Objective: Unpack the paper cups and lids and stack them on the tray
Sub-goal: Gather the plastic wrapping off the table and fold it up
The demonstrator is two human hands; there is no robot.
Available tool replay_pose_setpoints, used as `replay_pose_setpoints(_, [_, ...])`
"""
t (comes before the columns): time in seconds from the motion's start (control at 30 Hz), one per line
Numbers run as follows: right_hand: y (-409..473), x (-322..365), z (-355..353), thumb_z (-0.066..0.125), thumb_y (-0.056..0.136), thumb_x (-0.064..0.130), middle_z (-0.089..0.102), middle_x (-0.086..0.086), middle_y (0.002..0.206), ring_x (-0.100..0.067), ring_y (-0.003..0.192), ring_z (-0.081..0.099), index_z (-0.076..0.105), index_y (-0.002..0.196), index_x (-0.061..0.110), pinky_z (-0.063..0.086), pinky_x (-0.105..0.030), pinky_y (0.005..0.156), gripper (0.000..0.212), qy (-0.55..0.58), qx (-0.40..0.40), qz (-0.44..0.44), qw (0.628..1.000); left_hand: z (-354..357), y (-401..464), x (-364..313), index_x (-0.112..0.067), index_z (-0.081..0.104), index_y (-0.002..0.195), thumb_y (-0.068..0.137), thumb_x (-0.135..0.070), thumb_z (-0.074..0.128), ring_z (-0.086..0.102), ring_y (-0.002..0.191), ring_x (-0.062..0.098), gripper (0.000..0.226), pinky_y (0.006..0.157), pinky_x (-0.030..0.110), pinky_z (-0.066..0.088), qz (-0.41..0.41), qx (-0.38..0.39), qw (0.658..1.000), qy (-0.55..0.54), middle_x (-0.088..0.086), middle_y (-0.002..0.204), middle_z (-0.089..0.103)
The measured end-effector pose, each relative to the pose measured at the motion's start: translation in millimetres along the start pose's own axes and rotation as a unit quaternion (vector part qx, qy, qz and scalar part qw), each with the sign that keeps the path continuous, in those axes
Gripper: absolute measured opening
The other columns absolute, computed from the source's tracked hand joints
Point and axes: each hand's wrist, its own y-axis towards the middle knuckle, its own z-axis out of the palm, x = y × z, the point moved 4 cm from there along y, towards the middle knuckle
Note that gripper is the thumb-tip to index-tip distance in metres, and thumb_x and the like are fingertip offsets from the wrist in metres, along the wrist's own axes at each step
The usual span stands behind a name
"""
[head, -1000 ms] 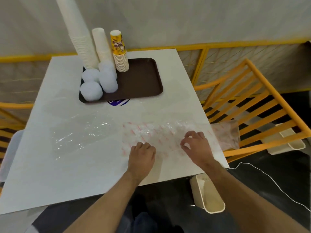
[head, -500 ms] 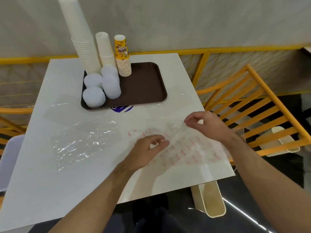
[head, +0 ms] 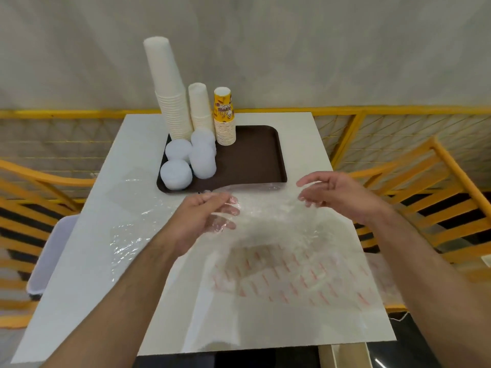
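A clear plastic wrapper (head: 281, 251), printed with rows of small red marks, lies spread over the near right part of the white bench (head: 87, 251), its long axis running from the near right corner up toward the tray, with its far edge lifted off the surface. The left hand (head: 204, 221) reaches in from the lower left, palm turned inward, and its fingers (head: 225, 208) are curled and pinch the raised far edge of the wrapper at its left end. The right hand (head: 337, 192) comes in from the lower right, held above the bench, thumb and fingers bent toward each other with the wrapper's right end caught between them; the film is blurred there, so the exact grip is hard to read. Both forearms angle inward toward the middle. A second clear wrapper (head: 132, 229) lies flat on the bench to the left. The brown tray (head: 255, 155) sits at the far side of the bench. On its left half stand three upside-down cup stacks, all upright: a tall white stack (head: 170, 102), a shorter white stack (head: 200, 107) and a yellow printed stack (head: 224, 115). Just in front of them rest piles of white lids (head: 176, 173). Yellow chairs (head: 425, 187) flank the bench.
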Motion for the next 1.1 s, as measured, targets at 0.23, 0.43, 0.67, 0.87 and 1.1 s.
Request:
replay_pose_setpoints(0.23, [30, 4, 3, 0.057, 0.100, 0.016, 0.076, -0.017, 0.097, -0.020, 0.066, 0.059, 0.057, 0.125, 0.017, 0.050, -0.032, 0.072, 0.024, 0.060, 0.016, 0.002, 0.998, -20, 7, -11, -0.013, 0.072, 0.112, 0.097, -0.030, 0.060, 0.072, 0.070, 0.030, 0.026, 0.065, 0.031, 0.049, 0.008, -0.059, 0.997, -0.043, 0.012, 0.088, 0.071])
replay_pose_setpoints(0.43, [42, 20, 15, 0.055, 0.102, 0.014, 0.076, -0.018, 0.095, -0.011, 0.054, 0.053, 0.056, 0.125, 0.018, 0.046, -0.018, 0.054, 0.023, 0.017, 0.042, -0.018, 0.999, -38, 10, -20, -0.015, 0.070, 0.102, 0.094, -0.016, 0.063, 0.071, 0.076, 0.021, 0.010, 0.066, 0.032, 0.057, 0.029, -0.096, 0.989, -0.104, 0.003, 0.094, 0.074])
replay_pose_setpoints(0.67, [54, 24, 32, 0.058, 0.099, 0.009, 0.075, -0.022, 0.096, -0.011, 0.056, 0.054, 0.064, 0.107, 0.010, 0.048, -0.022, 0.058, 0.011, 0.071, 0.025, -0.044, 0.996, -73, 13, -19, -0.009, 0.069, 0.091, 0.087, -0.006, 0.067, 0.065, 0.071, 0.021, 0.005, 0.067, 0.029, 0.058, 0.050, -0.094, 0.991, -0.082, 0.012, 0.088, 0.067])
replay_pose_setpoints(0.87, [61, 21, 50, 0.063, 0.091, 0.011, 0.076, -0.015, 0.097, -0.015, 0.074, 0.067, 0.075, 0.096, 0.015, 0.052, -0.022, 0.065, 0.013, 0.117, 0.003, -0.055, 0.992, -111, 3, -15, -0.003, 0.067, 0.093, 0.069, -0.005, 0.072, 0.069, 0.069, 0.021, 0.024, 0.067, 0.032, 0.061, 0.057, -0.092, 0.989, -0.105, 0.016, 0.083, 0.063])
replay_pose_setpoints(1.1, [59, 20, 87, 0.056, 0.097, 0.001, 0.077, -0.005, 0.098, -0.013, 0.083, 0.071, 0.073, 0.109, 0.010, 0.061, -0.029, 0.079, 0.022, 0.158, -0.019, -0.043, 0.986, -156, -10, -12, -0.011, 0.069, 0.088, 0.077, -0.011, 0.075, 0.068, 0.064, 0.024, 0.013, 0.064, 0.034, 0.060, 0.054, -0.138, 0.985, -0.092, 0.013, 0.071, 0.061])
